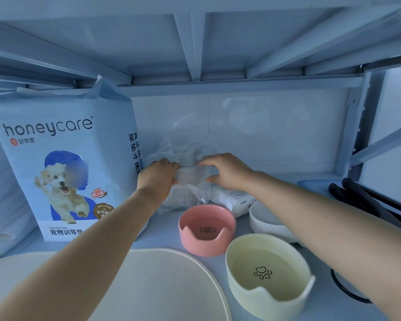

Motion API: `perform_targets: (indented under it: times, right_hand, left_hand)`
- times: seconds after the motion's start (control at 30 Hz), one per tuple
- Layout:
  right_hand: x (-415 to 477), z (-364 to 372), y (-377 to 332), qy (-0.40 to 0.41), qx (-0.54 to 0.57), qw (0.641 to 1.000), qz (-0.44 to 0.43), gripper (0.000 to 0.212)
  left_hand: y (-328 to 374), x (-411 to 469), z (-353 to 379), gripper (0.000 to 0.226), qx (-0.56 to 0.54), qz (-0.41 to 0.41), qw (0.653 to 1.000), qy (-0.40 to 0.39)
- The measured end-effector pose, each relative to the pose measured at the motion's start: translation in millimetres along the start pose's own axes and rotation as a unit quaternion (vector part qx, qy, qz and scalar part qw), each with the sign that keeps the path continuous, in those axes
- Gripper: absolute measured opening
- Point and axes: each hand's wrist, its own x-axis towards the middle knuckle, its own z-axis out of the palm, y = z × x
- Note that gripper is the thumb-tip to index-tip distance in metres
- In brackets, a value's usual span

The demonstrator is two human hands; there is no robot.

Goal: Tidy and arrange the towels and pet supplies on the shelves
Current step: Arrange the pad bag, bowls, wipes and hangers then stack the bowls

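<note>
A crumpled clear plastic package (188, 191) is located at the far middle of the white metal shelf (164, 228), just right of the tall pale blue "honeycare" bag of pet training pads (63, 158). Its folded top edge is held at both ends. The left end is gripped by the curled fingers of the left hand (158, 173), and the right end is pinched between the fingers and thumb of the right hand (226, 170). A white soft pack (232, 198) is laid just right of the package. Nearer, a pink bowl marked with a fish bone (206, 229), a pale yellow bowl marked with a paw print (266, 274) and a white bowl (269, 220) are set out. A large cream tray (162, 286) is positioned at the near edge.
</note>
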Motion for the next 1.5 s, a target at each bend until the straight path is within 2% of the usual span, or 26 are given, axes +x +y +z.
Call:
perform_targets:
  times: [0.17, 0.3, 0.43, 0.67, 0.93, 1.23, 1.37, 1.5]
  right_hand:
    - [-21.4, -26.8, 21.9, 0.025, 0.031, 0.999, 0.034, 0.051]
    - [-48.1, -45.0, 39.2, -0.028, 0.02, 0.998, 0.045, 0.04]
    - [-79.2, -50.2, 47.6, -0.096, -0.012, 0.994, 0.048, 0.03]
    - [-109.3, -56.7, 47.7, -0.144, -0.031, 0.988, 0.039, 0.025]
    - [-131.6, -63.3, 72.4, -0.157, -0.053, 0.985, 0.054, 0.034]
    - [-146.6, -60.3, 97.0, -0.244, -0.048, 0.96, 0.125, 0.077]
    - [-147.3, -60.2, 99.9, -0.254, -0.044, 0.961, 0.101, 0.067]
    - [-145.2, -62.8, 101.8, -0.259, -0.055, 0.961, 0.078, 0.058]
  left_hand:
    - [-2.3, -9.4, 5.2, 0.048, -0.008, 0.011, 1.0, 0.015]
    - [11.4, -15.8, -4.3, 0.07, -0.063, 0.033, 0.996, 0.06]
    - [36.1, -21.1, -16.5, 0.071, -0.097, 0.076, 0.988, 0.088]
    - [78.9, -33.4, -12.1, 0.043, -0.184, 0.144, 0.972, 0.004]
    - [119.5, -32.7, -2.1, 0.032, -0.2, 0.186, 0.957, -0.098]
    - [159.2, -25.3, 9.6, 0.039, -0.171, 0.234, 0.943, -0.163]
    - [165.5, -23.8, 13.6, 0.037, -0.179, 0.235, 0.935, -0.197]
    - [167.4, -25.9, 11.0, 0.03, -0.215, 0.232, 0.928, -0.197]
